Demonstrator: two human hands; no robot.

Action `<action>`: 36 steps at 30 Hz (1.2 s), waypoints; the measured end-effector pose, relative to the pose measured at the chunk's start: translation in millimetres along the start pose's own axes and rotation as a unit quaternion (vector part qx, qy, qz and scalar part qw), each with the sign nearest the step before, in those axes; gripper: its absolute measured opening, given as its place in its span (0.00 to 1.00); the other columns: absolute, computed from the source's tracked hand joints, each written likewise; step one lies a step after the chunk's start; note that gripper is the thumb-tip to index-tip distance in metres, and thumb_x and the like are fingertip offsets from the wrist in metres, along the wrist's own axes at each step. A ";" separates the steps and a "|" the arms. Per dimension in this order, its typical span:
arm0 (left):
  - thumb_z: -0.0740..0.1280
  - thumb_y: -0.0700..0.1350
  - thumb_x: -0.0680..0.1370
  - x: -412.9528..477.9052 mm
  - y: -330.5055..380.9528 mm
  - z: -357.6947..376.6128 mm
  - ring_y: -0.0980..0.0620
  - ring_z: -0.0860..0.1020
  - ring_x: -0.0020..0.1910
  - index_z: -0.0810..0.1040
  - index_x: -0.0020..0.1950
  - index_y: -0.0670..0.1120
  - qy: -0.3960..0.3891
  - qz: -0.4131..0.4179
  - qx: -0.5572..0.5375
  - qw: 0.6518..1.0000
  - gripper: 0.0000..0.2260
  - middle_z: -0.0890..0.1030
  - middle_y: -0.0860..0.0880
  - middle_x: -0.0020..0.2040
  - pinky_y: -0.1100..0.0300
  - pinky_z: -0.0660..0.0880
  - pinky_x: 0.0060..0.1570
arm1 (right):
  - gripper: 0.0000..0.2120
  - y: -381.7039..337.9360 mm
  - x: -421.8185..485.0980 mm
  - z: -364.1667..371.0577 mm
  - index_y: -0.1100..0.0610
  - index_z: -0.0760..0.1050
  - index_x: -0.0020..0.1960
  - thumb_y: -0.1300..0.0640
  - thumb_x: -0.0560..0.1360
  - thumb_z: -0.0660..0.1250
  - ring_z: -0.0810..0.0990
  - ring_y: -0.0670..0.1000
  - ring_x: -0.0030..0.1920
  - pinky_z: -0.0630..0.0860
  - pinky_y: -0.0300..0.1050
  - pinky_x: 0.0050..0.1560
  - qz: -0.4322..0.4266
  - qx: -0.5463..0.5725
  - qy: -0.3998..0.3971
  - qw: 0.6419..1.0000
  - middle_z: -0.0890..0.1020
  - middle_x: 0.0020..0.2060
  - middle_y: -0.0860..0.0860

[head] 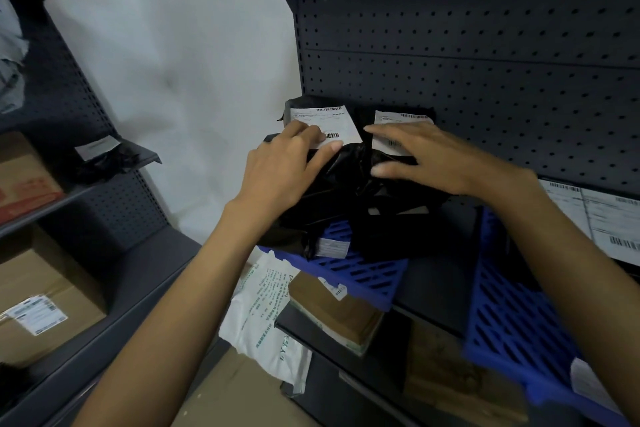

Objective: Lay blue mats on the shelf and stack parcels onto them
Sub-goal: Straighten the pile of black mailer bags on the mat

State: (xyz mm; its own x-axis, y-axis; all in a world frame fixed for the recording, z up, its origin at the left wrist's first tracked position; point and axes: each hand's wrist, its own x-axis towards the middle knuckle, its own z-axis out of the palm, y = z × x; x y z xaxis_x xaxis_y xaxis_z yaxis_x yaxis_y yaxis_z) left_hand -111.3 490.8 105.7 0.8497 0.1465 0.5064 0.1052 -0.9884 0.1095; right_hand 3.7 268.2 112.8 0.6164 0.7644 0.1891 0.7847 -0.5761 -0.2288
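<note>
Left grip: the left hand [280,170] lies flat on the black parcels [346,184], fingers spread and extended, fingertips on a white label [332,126]; it pinches nothing.
Right grip: the right hand [426,156] is also spread, palm down on the right side of the same pile, fingertips over a second label [398,121]; nothing is pinched.
Parcels: soft black bags heaped together, directly under both hands, pushed back close to the pegboard [485,62].
Mat: a blue slotted mat [367,274] lies under the heap, its front corner sticking out past the shelf [436,274] edge toward the camera.
Second mat: another blue mat [512,322] lies to the right, under the right forearm, apart from the first.
Right edge: a parcel with a large white label [602,218] sits just behind the second mat.
Below: a white bag [263,319] and a brown box [332,308] lie on a lower level.
Left: a neighbouring rack [114,204] holds cardboard boxes [45,298] and one more black parcel.
</note>
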 end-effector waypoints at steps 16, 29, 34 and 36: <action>0.51 0.68 0.79 -1.4 23.9 -1.1 0.38 0.80 0.48 0.76 0.58 0.49 0.029 0.019 0.085 0.996 0.27 0.77 0.50 0.59 0.52 0.70 0.40 | 0.41 15.9 -8.3 23.6 0.39 0.52 0.78 0.61 0.76 0.71 0.55 0.52 0.77 0.61 0.59 0.74 -0.013 -0.027 0.050 0.998 0.59 0.77 0.44; 0.63 0.67 0.76 -10.8 13.7 17.1 0.41 0.78 0.32 0.74 0.56 0.46 0.094 0.026 0.141 0.985 0.24 0.75 0.49 0.51 0.58 0.60 0.28 | 0.37 27.1 -7.7 13.8 0.40 0.63 0.74 0.71 0.75 0.66 0.62 0.38 0.72 0.48 0.53 0.78 -0.098 0.038 0.072 0.992 0.69 0.71 0.40; 0.59 0.66 0.78 -24.0 3.8 25.0 0.45 0.81 0.47 0.70 0.70 0.51 0.112 0.040 0.072 0.990 0.26 0.72 0.52 0.66 0.55 0.73 0.32 | 0.45 22.6 -9.3 0.0 0.27 0.46 0.74 0.53 0.74 0.73 0.54 0.35 0.72 0.32 0.64 0.74 -0.048 0.016 -0.010 0.999 0.60 0.75 0.36; 0.62 0.67 0.76 -34.7 -5.1 28.7 0.45 0.80 0.55 0.59 0.77 0.56 0.098 0.033 -0.027 0.994 0.32 0.63 0.52 0.75 0.52 0.78 0.37 | 0.46 11.6 -8.6 -4.2 0.26 0.45 0.73 0.41 0.70 0.74 0.52 0.36 0.74 0.32 0.61 0.74 -0.060 0.049 -0.027 0.997 0.57 0.76 0.36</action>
State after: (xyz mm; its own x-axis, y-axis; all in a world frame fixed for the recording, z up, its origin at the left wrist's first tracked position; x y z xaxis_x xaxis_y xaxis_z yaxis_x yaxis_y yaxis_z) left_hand -126.5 489.6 63.1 0.7364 0.0925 0.6702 0.0207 -0.9932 0.1143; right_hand 7.8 253.8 112.5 0.5121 0.8419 0.1704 0.8408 -0.4507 -0.2999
